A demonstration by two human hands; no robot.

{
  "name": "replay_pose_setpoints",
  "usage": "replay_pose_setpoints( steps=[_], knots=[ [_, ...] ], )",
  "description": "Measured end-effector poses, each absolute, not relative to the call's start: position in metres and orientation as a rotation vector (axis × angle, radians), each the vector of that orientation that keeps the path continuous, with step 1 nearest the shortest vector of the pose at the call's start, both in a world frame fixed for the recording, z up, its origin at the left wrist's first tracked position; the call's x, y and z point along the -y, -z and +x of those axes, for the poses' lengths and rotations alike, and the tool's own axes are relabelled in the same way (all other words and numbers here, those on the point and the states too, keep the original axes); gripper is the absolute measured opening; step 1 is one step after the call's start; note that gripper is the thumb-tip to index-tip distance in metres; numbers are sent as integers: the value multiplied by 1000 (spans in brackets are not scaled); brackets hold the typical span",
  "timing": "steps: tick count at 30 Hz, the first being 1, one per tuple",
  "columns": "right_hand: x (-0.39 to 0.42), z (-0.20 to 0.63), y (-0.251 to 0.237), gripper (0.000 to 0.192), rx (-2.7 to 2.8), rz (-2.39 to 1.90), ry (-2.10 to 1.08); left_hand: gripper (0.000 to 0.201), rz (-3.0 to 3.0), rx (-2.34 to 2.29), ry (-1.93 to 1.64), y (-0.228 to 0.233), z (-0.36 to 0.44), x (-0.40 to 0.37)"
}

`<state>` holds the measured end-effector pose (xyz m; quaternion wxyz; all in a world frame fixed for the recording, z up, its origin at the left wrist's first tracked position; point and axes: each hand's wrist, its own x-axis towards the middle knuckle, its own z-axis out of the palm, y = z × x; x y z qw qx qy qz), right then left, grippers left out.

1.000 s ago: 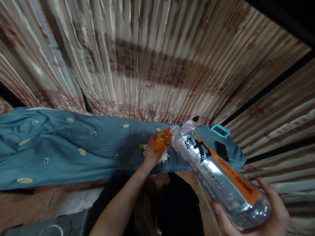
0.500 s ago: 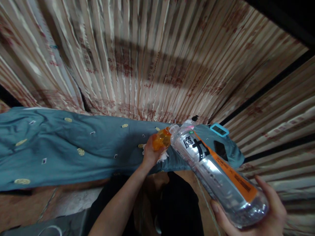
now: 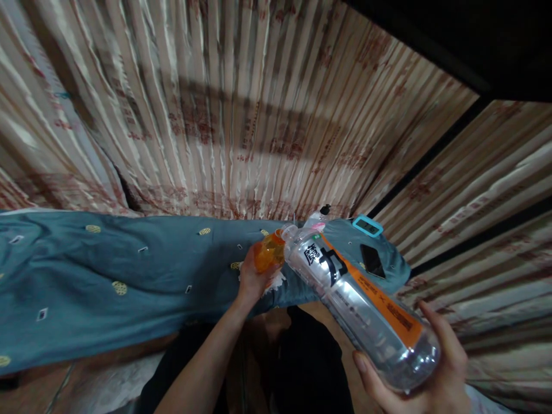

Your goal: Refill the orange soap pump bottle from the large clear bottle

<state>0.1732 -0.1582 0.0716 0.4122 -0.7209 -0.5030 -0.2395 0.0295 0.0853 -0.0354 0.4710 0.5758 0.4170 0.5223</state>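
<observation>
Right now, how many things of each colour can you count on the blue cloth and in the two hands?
Orange: 1, the small orange bottle held by the left hand.
Clear: 1, the large clear bottle held by the right hand.
Turquoise-framed: 1, the small device on the blue cloth.
Black: 1, the phone.
Total: 4.
</observation>
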Motion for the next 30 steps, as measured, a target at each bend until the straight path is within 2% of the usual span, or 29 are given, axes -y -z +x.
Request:
replay_pose_setpoints(
  steps=[9,23,30],
  knots=[
    [158,172,-77,111,1334,-1793,671,66,1418,-1047,-1288,36,31,-85],
    [156,189,-73,112,1445,-1696,829,55,1471,-986,-1296,30,31,-83],
    [154,186,-75,107,1417,-1722,694,56,1470,-992,-1303,29,32,-83]
  ],
)
